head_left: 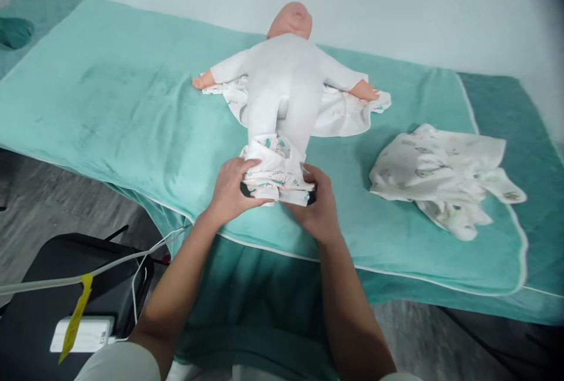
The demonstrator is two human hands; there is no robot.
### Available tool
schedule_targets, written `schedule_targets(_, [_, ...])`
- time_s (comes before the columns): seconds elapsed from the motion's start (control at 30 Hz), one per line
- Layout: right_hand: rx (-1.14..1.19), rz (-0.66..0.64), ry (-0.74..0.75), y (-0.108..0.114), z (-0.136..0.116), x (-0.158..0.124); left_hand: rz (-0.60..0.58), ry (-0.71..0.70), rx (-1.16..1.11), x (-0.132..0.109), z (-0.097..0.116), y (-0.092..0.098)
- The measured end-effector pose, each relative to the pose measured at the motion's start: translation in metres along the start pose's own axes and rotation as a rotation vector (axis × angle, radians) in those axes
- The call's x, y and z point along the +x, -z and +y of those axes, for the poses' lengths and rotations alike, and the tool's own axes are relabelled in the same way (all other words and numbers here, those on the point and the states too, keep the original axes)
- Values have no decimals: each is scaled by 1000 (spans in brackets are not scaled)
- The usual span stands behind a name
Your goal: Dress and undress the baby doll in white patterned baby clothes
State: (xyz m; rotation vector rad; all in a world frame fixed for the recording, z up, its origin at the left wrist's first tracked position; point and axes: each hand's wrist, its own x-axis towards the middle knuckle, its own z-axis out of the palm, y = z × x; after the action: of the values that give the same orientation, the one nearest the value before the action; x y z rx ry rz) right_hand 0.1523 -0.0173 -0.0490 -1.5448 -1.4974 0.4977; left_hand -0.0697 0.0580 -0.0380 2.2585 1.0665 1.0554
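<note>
A baby doll (pixel 284 73) with a white cloth body lies on its back, head away from me and arms spread. Small white baby pants (pixel 279 172) with a coloured print are bunched around the lower ends of its legs; its feet are hidden. My left hand (pixel 231 190) grips the left edge of the pants between thumb and fingers. On the other edge, my right hand (pixel 319 202) is closed on the same cloth. Under the doll's arms and back a printed white baby top (pixel 341 114) is spread out.
Another white printed baby garment (pixel 440 172) lies crumpled to the right on the green padded cover (pixel 132 93) of the table. At lower left, a black chair (pixel 35 263) carries a white power bank (pixel 83 334), with cables running towards the table. A pale wall stands behind.
</note>
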Motion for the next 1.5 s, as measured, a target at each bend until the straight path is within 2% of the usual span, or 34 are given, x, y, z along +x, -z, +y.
schedule_targets(0.2, [4, 21, -80, 2, -11, -11, -26, 177, 21, -13, 22, 6])
schedule_targets(0.33, [-10, -11, -114, 16, -39, -21, -14, 334, -10, -23, 46, 15])
schedule_targets(0.43, [137, -181, -183, 37, -68, -26, 14, 469, -129, -31, 61, 24])
schedule_targets(0.53, [291, -448, -230, 62, -93, -22, -37, 536, -373, -32, 70, 44])
schedule_targets(0.6, [303, -626, -193, 80, -107, -14, -186, 498, -503, -28, 75, 69])
schedule_targets(0.67, [186, -805, -116, 98, -123, -2, -465, 375, -510, -18, 84, 102])
schedule_targets(0.77, [-174, -1081, 7, 120, -156, 17, -992, 152, -245, 0, 109, 153])
schedule_targets(0.8, [-290, -1148, 42, 125, -171, 22, -1079, 114, -144, 7, 120, 167])
schedule_targets(0.83, [-387, -1202, 67, 129, -187, 27, -1105, 85, -41, 13, 132, 180])
schedule_targets(0.9, [-546, -1248, 108, 133, -219, 34, -1053, 36, 158, 24, 158, 200])
schedule_targets(0.97, [-680, -1232, 158, 135, -250, 40, -958, -19, 317, 33, 181, 214])
schedule_targets(1.03, [-770, -1175, 221, 137, -275, 46, -864, -72, 426, 41, 200, 227])
schedule_targets(1.13, [-773, -1055, 329, 142, -303, 53, -683, -121, 536, 49, 219, 243])
schedule_targets(1.23, [-681, -912, 449, 149, -324, 55, -487, -177, 503, 52, 230, 254])
schedule_targets(1.37, [-583, -754, 578, 159, -341, 52, -341, -213, 382, 51, 237, 265])
schedule_targets(1.43, [-556, -738, 628, 163, -342, 53, -279, -199, 408, 50, 237, 271])
schedule_targets(1.5, [-507, -700, 590, 169, -334, 58, -233, -190, 473, 50, 234, 276])
